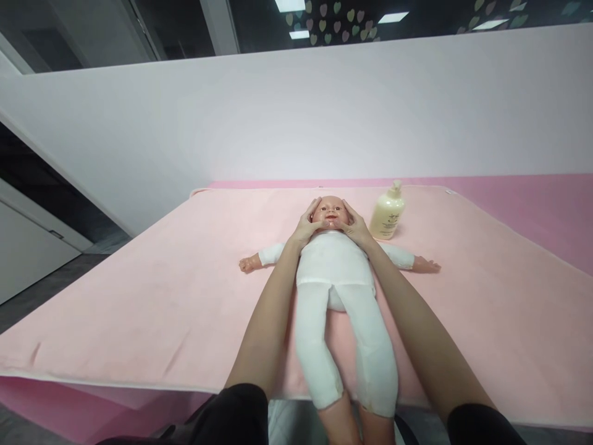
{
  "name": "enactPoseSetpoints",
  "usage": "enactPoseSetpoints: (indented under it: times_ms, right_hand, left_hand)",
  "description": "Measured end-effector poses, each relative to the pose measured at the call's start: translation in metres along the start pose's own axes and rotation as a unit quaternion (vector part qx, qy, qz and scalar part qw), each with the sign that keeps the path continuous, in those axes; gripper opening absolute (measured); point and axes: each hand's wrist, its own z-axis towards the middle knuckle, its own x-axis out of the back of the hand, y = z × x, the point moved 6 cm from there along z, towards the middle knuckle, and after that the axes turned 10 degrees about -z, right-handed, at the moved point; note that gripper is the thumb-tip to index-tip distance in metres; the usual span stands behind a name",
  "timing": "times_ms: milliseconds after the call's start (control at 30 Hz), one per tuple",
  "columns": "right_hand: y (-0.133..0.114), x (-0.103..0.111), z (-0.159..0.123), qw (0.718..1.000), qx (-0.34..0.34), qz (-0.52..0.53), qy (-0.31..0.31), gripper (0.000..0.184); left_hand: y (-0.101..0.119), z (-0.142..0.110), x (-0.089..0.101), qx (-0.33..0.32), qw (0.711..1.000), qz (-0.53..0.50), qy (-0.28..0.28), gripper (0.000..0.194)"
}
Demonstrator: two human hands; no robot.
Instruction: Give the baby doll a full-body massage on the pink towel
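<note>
A baby doll (334, 266) in a white suit lies on its back on a pink blanket (139, 296), arms spread, legs pointing toward me and hanging past the front edge. My left hand (306, 226) cups the left side of the doll's head (330, 212), fingers wrapped along the cheek and temple. My right hand (356, 225) cups the other side in the same way, thumb near the chin. Both hands press against the head from the two sides.
A cream pump bottle (388, 214) stands upright on the blanket just right of the doll's head, close to my right hand. A white partition wall (296, 117) runs behind the table. The blanket's front edge is near my elbows.
</note>
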Motion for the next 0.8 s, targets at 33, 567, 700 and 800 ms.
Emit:
enactPoseSetpoints:
  times_ms: [33, 567, 700, 800]
  right_hand:
    - [-0.001, 0.0, 0.0, 1.0, 0.001, 0.001, 0.002, 0.107]
    - [-0.008, 0.0, -0.004, 1.0, 0.01, 0.015, 0.012, 0.099]
    - [-0.007, -0.002, -0.006, 1.0, 0.001, 0.006, -0.009, 0.117]
    - [-0.006, -0.001, -0.005, 1.0, -0.009, 0.0, -0.004, 0.114]
  left_hand:
    - [0.0, 0.0, 0.0, -0.002, 1.0, -0.007, -0.004, 0.093]
    - [0.005, -0.009, -0.009, 0.005, 0.998, -0.07, -0.003, 0.097]
    - [0.01, -0.01, -0.008, -0.018, 0.999, 0.036, 0.01, 0.103]
    - [0.012, -0.01, -0.007, -0.03, 0.997, 0.066, 0.03, 0.1]
